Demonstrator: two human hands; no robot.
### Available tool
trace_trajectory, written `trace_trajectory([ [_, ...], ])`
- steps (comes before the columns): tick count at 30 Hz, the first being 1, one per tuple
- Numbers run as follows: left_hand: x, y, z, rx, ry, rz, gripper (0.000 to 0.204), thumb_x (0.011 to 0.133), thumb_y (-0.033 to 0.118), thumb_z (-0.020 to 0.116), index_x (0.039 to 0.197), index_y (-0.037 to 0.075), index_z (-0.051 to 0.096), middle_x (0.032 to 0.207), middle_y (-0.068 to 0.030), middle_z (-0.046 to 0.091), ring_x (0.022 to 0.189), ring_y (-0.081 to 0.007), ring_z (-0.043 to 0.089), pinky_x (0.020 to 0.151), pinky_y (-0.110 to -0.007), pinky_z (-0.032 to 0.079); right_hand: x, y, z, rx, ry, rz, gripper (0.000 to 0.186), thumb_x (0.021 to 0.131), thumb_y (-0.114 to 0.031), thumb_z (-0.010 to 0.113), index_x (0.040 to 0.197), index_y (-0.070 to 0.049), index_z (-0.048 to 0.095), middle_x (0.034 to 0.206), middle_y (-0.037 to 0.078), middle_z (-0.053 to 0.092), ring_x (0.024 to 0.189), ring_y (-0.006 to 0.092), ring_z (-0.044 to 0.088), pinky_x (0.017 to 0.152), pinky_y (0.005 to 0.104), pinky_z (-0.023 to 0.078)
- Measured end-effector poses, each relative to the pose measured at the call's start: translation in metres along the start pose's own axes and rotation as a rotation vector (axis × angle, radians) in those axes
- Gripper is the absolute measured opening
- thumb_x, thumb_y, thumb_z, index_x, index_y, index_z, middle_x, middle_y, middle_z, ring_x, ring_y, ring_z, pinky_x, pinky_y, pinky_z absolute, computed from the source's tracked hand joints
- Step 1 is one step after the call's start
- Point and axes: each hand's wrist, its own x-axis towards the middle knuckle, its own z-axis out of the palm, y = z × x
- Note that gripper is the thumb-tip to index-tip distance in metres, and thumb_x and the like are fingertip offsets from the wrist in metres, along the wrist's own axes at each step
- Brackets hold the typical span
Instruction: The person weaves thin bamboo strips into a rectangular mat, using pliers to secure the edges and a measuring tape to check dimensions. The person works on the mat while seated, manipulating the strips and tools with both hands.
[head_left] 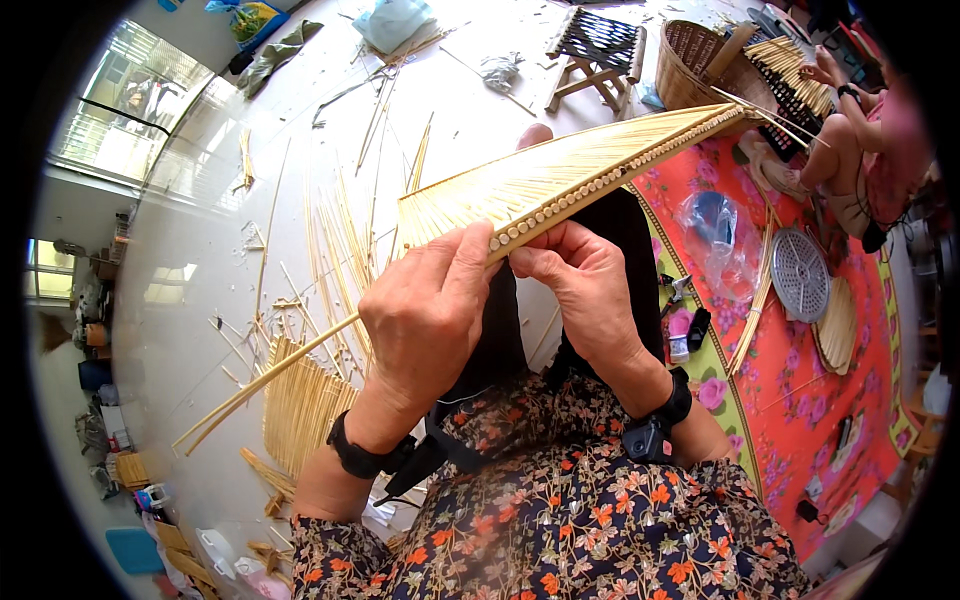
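Note:
A fan-shaped panel of pale bamboo sticks (540, 185) lies tilted above my lap, its edge lined with round stick ends held between two flat strips. My left hand (430, 305) grips the near corner, fingers pressed on the panel. Past that hand, thin bamboo strips (270, 385) stick out to the lower left. Thumb and fingers of my right hand (585, 285) pinch the underside of the same edge, just right of the left hand. Whether the right fingers also hold a strip is hidden. Loose strips (790, 118) poke out at the panel's far right tip.
Another stick panel (300, 405) lies on the floor at left, among scattered sticks (330, 235). To the right, a red floral mat (780, 390) bears a grey perforated disc (800, 275) and a clear plastic bag (722, 245). A stool (598, 55), a wicker basket (690, 65) and another person (850, 150) are beyond.

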Motion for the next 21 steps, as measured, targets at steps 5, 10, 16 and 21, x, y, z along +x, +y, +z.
trace_trajectory([
  [5,-0.005,0.005,0.0,-0.002,-0.01,0.006,0.039,0.073,0.005,0.076,0.112,0.006,0.069,0.092,-0.0094,0.071,0.072,-0.0255,0.068,0.061,-0.035,0.053,-0.004,-0.001,-0.008,-0.1,-0.023,0.05,0.014,0.088,-0.001,0.067,0.101,0.004,0.067,0.092,0.004,0.07,0.081,0.0074,0.061,0.075,0.0226,0.05],
  [10,-0.005,0.01,0.001,-0.002,-0.014,0.034,0.04,0.072,0.005,0.076,0.112,0.006,0.069,0.093,-0.0091,0.071,0.072,-0.0249,0.068,0.062,-0.035,0.053,-0.011,0.013,-0.012,-0.012,0.005,0.017,0.01,0.088,-0.001,0.066,0.098,0.002,0.069,0.087,0.003,0.068,0.08,0.0068,0.058,0.074,0.0232,0.048],
  [16,-0.006,0.009,0.0,-0.025,-0.067,0.06,0.041,0.072,0.006,0.076,0.112,0.006,0.069,0.095,-0.0097,0.071,0.076,-0.0249,0.069,0.063,-0.035,0.054,-0.014,0.036,-0.018,0.189,-0.022,-0.009,0.007,0.089,-0.003,0.066,0.094,0.0,0.068,0.084,-0.001,0.065,0.078,0.0065,0.055,0.074,0.0239,0.046],
  [21,-0.01,0.006,0.004,0.002,-0.058,0.122,0.035,0.075,0.007,0.07,0.11,0.004,0.067,0.094,-0.0082,0.069,0.078,-0.0231,0.069,0.064,-0.033,0.054,-0.02,0.042,-0.021,0.123,-0.015,-0.027,0.01,0.09,-0.002,0.066,0.099,0.0,0.068,0.088,0.0,0.066,0.081,0.0066,0.057,0.076,0.023,0.048],
])
